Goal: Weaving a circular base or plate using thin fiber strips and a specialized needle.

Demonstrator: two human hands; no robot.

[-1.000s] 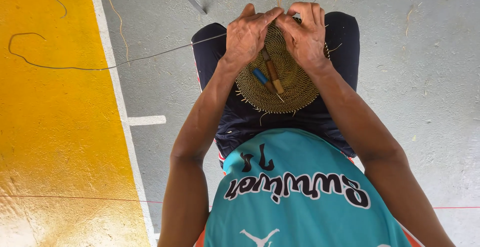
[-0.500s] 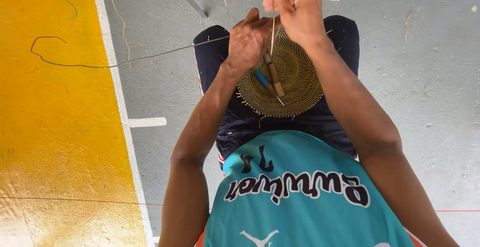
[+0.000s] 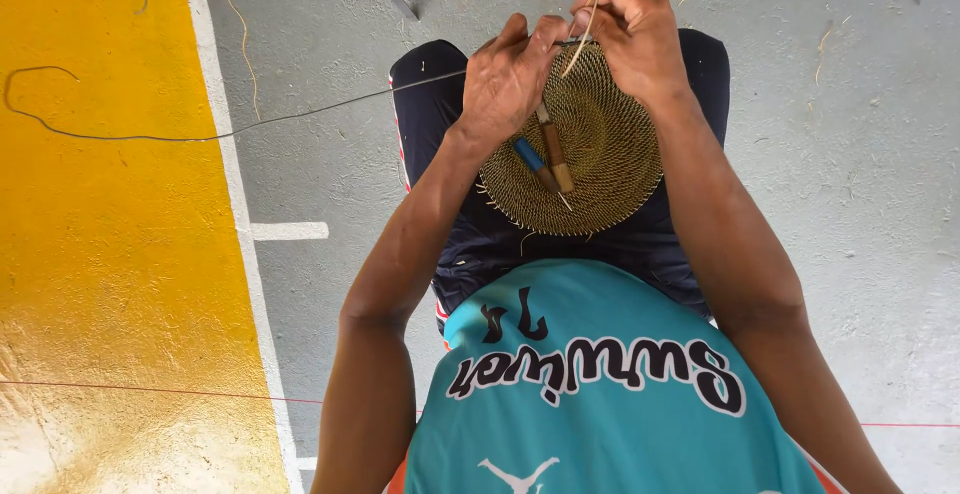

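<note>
- The grey concrete floor [image 3: 850,204] is open to the right and ahead; to the left a white painted line [image 3: 225,184] borders a yellow floor area [image 3: 100,254], where a thin dark cord [image 3: 150,137] trails towards the lap
- A round woven coil disc [image 3: 585,154] rests on the person's lap, over dark shorts [image 3: 470,244]; its rim is ragged with short fibre ends along the near edge
- The step in hand looks like stitching at the disc's far rim
- The left hand [image 3: 510,84] clamps the rim, fingers closed over it, with two slim tools [image 3: 548,154] lying on the disc just beneath it
- The right hand [image 3: 635,39] pinches a pale fibre strand [image 3: 578,39] at the same rim
- Next likely needs the strand pulled taut, with room above to draw it
</note>
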